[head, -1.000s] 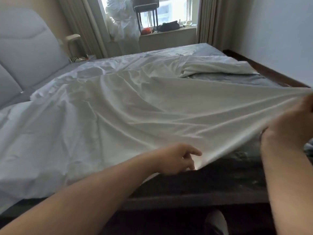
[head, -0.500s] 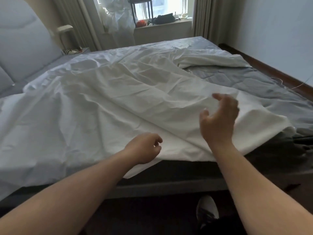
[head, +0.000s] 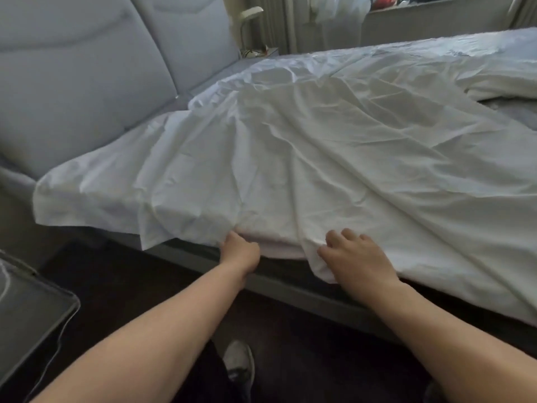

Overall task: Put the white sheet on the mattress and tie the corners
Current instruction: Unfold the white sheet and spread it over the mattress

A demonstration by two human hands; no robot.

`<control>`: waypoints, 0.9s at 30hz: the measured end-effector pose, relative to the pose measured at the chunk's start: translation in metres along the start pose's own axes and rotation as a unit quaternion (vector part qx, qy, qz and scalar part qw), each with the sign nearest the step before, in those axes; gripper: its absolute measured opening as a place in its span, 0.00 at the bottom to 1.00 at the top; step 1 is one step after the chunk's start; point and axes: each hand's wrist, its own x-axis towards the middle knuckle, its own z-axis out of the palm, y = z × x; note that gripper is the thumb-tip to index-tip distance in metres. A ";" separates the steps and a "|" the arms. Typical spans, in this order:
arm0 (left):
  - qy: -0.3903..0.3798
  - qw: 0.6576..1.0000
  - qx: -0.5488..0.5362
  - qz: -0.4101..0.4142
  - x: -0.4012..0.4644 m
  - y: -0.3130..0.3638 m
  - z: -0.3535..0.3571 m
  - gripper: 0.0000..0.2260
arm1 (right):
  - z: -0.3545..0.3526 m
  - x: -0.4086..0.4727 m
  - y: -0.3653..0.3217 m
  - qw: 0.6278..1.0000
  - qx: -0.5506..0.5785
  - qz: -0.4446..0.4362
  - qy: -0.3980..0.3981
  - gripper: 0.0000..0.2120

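Headboard (head: 87, 82) now looms close; both hands have dropped to the sheet (head: 319, 158) edge, left hand (head: 239, 251) gripping it, right hand (head: 356, 257) pressing with loose fingers (head: 334, 237).

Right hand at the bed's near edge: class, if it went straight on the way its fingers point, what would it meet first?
The right hand already rests on the wrinkled white cotton sheet; going on, it would likely just slide across more sheet.

No readable text, no labels, no brand marks, no numbers, no signs anywhere in view, white sheet (head: 319, 158) plain and unprinted, headboard (head: 87, 77) likewise unmarked
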 end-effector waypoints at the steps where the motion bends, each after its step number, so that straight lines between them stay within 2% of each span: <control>1: -0.002 0.996 -0.084 -0.037 0.008 -0.004 -0.001 0.24 | 0.000 0.002 0.001 1.000 0.001 -0.002 0.023 0.15; 3: -0.047 0.961 -0.245 -0.118 0.018 -0.010 -0.004 0.20 | 0.001 0.006 0.001 0.998 0.036 0.013 0.051 0.14; 5: -0.093 0.915 -0.351 -0.177 0.024 -0.014 -0.002 0.16 | -0.002 0.005 0.003 0.988 0.115 0.066 0.085 0.15; 7: -0.130 0.881 -0.409 -0.198 0.029 -0.017 0.004 0.15 | -0.014 0.001 0.004 0.955 0.228 0.138 0.127 0.12; 10: -0.132 0.849 -0.467 -0.211 0.025 -0.014 0.013 0.12 | -0.030 -0.002 0.014 0.892 0.344 0.235 0.176 0.11; 12: -0.107 0.843 -0.482 -0.211 0.017 -0.007 0.015 0.07 | -0.035 -0.005 0.024 0.864 0.379 0.260 0.205 0.10; 14: -0.069 0.866 -0.453 -0.202 0.008 -0.006 0.019 0.05 | -0.038 -0.011 0.030 0.857 0.381 0.262 0.226 0.09; 17: -0.041 0.908 -0.377 -0.178 -0.002 -0.015 0.031 0.07 | -0.045 -0.018 0.034 0.869 0.352 0.242 0.250 0.10; 18: -0.033 0.925 -0.341 -0.167 -0.005 -0.018 0.033 0.09 | -0.046 -0.018 0.035 0.883 0.336 0.223 0.240 0.10; 19: -0.026 0.949 -0.278 -0.149 -0.007 -0.023 0.033 0.11 | -0.048 -0.018 0.035 0.906 0.318 0.193 0.202 0.10; 20: -0.029 0.970 -0.209 -0.123 -0.008 -0.028 0.033 0.12 | -0.048 -0.018 0.036 0.935 0.293 0.160 0.122 0.10; 21: -0.029 0.984 -0.134 -0.115 -0.005 -0.032 0.033 0.13 | -0.049 -0.018 0.035 0.960 0.251 0.122 0.010 0.10; 22: -0.048 0.989 -0.078 -0.118 -0.007 -0.035 0.028 0.14 | -0.047 -0.018 0.033 0.971 0.198 0.083 -0.106 0.10; 24: -0.070 0.986 0.047 -0.145 -0.002 -0.049 0.020 0.17 | -0.039 -0.023 0.024 0.951 0.116 0.030 -0.286 0.13; 25: -0.072 0.981 0.097 -0.152 0.001 -0.059 0.017 0.17 | -0.033 -0.027 0.019 0.933 0.098 0.014 -0.346 0.14; 27: -0.132 0.954 0.224 -0.148 0.005 -0.079 0.015 0.19 | -0.018 -0.032 0.008 0.905 0.088 -0.010 -0.415 0.17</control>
